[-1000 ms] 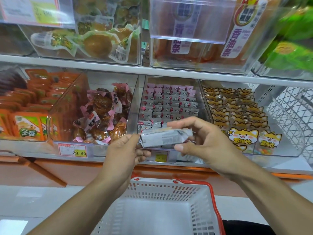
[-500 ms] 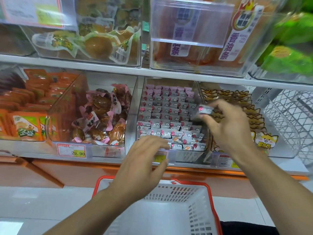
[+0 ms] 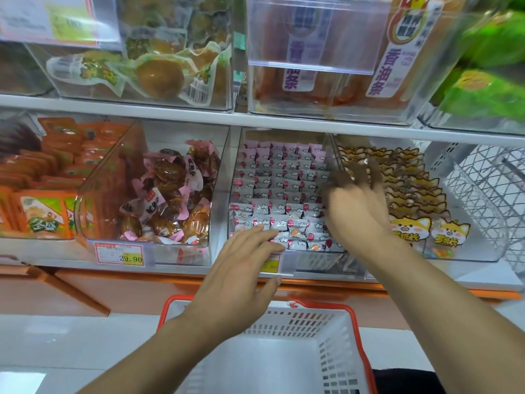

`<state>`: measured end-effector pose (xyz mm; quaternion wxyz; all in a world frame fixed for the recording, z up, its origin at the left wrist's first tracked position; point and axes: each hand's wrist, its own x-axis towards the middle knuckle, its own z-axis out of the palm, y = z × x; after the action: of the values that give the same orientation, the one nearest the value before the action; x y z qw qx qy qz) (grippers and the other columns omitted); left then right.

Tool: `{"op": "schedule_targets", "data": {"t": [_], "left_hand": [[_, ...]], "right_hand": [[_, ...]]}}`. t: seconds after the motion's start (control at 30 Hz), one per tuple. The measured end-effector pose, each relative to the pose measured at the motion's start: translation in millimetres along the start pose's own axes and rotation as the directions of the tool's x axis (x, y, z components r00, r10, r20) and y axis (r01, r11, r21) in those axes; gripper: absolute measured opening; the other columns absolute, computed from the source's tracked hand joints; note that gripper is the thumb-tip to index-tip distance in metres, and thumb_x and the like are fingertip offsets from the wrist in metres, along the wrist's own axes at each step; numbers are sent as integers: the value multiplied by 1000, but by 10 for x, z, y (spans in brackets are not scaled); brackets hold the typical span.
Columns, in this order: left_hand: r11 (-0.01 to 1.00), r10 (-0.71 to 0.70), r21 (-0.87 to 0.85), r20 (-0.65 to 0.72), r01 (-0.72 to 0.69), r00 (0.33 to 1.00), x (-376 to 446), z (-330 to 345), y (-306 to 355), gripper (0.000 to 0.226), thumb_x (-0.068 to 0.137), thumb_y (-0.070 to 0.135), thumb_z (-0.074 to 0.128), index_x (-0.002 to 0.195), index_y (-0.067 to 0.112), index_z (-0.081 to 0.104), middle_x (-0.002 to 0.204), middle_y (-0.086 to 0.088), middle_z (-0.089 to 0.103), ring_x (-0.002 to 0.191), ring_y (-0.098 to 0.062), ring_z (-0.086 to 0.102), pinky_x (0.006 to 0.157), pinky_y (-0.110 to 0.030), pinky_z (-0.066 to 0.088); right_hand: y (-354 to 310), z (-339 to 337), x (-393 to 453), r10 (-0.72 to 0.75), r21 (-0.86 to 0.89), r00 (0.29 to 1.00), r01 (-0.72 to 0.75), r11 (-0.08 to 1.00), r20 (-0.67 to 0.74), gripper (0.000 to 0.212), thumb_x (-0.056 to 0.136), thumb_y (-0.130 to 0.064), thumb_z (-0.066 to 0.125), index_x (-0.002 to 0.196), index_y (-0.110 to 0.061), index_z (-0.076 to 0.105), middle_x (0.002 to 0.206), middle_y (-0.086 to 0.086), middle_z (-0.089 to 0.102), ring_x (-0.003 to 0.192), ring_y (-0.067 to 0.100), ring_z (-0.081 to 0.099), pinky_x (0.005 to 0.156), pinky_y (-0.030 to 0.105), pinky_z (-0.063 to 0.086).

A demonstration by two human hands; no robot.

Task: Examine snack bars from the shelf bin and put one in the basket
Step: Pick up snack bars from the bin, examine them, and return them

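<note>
The clear shelf bin (image 3: 224, 211) in the middle of the lower shelf holds several rows of small pink-and-white wrapped snack bars (image 3: 278, 191). My right hand (image 3: 355, 206) is over the bin's right side with blurred, spread fingers, and I see no bar in it. At the bin's front edge my left hand (image 3: 241, 274) hovers with straight fingers and holds nothing. Below both hands stands the white basket (image 3: 335, 336) with a red rim; the part of its inside that I see has nothing in it.
Left of the snack-bar bin is a bin of brown snacks in pink wrappers (image 3: 170, 194), right of it a bin of cat-face packets (image 3: 412, 200). Orange packets (image 3: 42, 194) fill the far left. An upper shelf (image 3: 255, 118) overhangs. A wire rack (image 3: 483, 194) stands at right.
Both hands held one bar a second ago. The right hand carried it up to the bin and now shows spread fingers without it. The left hand let go and moved toward the bin front.
</note>
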<state>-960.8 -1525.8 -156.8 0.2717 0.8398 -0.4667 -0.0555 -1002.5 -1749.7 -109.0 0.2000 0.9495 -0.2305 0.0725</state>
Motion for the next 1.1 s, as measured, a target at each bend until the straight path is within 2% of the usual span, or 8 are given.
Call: {"op": "schedule_targets", "data": {"t": [0.1,0.27,0.5,0.6,0.67,0.87,0.97,1.1], "left_hand": [[1000,9,6,1,-9,1000,-10,10,-15,48,95,43,60,140,43,46,157,27,28,147,6,9,113,-14,-9],[1000,17,1,1,-17,1000,-15,9,-23,47,95,42,60,140,42,47,157,26,29,146,8,7,112,-11,-9],[999,8,-50,-25,-9,1000,-39,-6,-11,40,96,40,61,134,44,51,158,27,27,148,8,4,119,-22,2],[998,15,-64,-50,-18,999,-42,-11,-23,34,95,38,62,128,42,55,157,25,31,149,7,5,119,-23,6],[997,20,-68,-79,-25,997,-39,-17,-24,33,95,36,63,127,40,57,155,24,35,149,5,9,120,-25,11],[940,-163,-334,-256,70,953,-30,-97,42,28,94,34,66,118,44,59,117,31,57,119,7,49,98,-5,35],[749,-385,-644,-229,157,894,11,-189,86,23,92,34,68,113,43,61,100,24,65,90,0,61,75,-9,49],[558,-439,-817,-143,144,887,42,-246,99,16,93,24,67,109,29,70,95,10,75,82,-4,70,70,-13,53]], "right_hand": [[-62,5,69,-33,51,991,40,998,-134,35,83,-9,57,110,-25,72,109,4,66,120,31,46,109,44,21],[-156,73,102,-118,70,992,121,990,-47,36,93,-20,50,125,-27,66,120,-1,70,128,27,48,108,40,22],[-169,57,100,52,375,990,-1,927,-127,26,83,-5,63,99,-25,68,90,-2,72,97,24,62,102,39,39],[-130,21,89,196,690,974,-67,720,-110,21,91,-2,55,104,-18,58,84,0,64,74,20,63,74,38,57],[-82,25,86,297,801,952,-122,586,-72,23,96,-2,49,108,-20,56,87,1,66,69,17,62,59,32,51],[-68,-170,-216,525,980,837,67,187,-157,14,105,-18,50,101,-31,54,89,-19,61,82,-2,57,70,15,43],[-196,-263,-389,474,995,880,12,-96,36,17,104,-17,53,98,-32,60,93,-10,71,83,0,64,69,16,49],[-369,-321,-572,282,872,889,-214,-441,361,8,101,-18,57,101,-18,65,94,-3,78,85,5,71,74,23,56]]}}
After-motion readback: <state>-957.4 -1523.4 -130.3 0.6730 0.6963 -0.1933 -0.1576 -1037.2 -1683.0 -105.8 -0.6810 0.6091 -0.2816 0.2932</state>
